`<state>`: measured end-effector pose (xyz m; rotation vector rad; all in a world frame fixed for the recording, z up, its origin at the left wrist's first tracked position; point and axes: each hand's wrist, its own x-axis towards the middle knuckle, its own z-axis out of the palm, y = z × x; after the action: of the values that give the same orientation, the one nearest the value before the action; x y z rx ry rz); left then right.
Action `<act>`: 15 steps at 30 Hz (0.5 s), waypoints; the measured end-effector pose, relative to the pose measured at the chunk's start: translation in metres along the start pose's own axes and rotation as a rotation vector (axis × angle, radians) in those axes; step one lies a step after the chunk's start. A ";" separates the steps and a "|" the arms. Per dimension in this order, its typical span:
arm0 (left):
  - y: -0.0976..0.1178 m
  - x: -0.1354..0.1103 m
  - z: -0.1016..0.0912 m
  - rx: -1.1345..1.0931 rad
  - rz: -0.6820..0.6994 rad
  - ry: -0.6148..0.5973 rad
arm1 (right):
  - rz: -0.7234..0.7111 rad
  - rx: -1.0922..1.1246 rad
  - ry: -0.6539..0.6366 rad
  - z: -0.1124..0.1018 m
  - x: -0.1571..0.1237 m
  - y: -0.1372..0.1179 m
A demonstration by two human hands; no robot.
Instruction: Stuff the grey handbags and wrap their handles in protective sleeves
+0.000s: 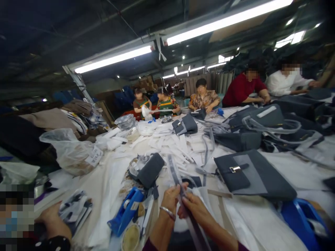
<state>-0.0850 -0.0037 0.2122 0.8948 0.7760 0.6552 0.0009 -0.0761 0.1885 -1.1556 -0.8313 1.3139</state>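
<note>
My left hand (170, 198) and my right hand (194, 206) meet low in the middle of the head view. Both are closed on one long dark strap (192, 223) that seems covered in clear plastic film; its far end (172, 167) points away over the table. A metal bangle circles my left wrist. Under my forearms lies a dark grey piece (180, 240), partly hidden, probably part of a bag. To the right of my hands lies a dark grey bag (255, 174) with a metal buckle. A blue tape dispenser (125, 211) stands to the left.
Another blue tape dispenser (305, 223) is at the lower right. Several grey bags (256, 118) pile up at the right. White paper strips (180, 143) litter the table. A clear plastic bag (73, 153) sits left. A co-worker's arm (53, 218) reaches in lower left; several people sit opposite.
</note>
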 end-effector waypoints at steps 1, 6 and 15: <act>-0.003 -0.004 0.004 -0.015 -0.037 -0.018 | -0.028 0.014 0.053 -0.001 0.000 -0.007; -0.004 -0.002 0.016 -0.065 -0.076 -0.043 | 0.005 0.023 0.027 -0.011 0.002 -0.028; 0.031 0.069 0.002 -0.224 0.022 0.070 | 0.104 -0.001 0.125 0.005 -0.018 0.007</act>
<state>-0.0500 0.0636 0.2183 0.6797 0.7395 0.7793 -0.0077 -0.0935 0.1858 -1.2821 -0.6887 1.3108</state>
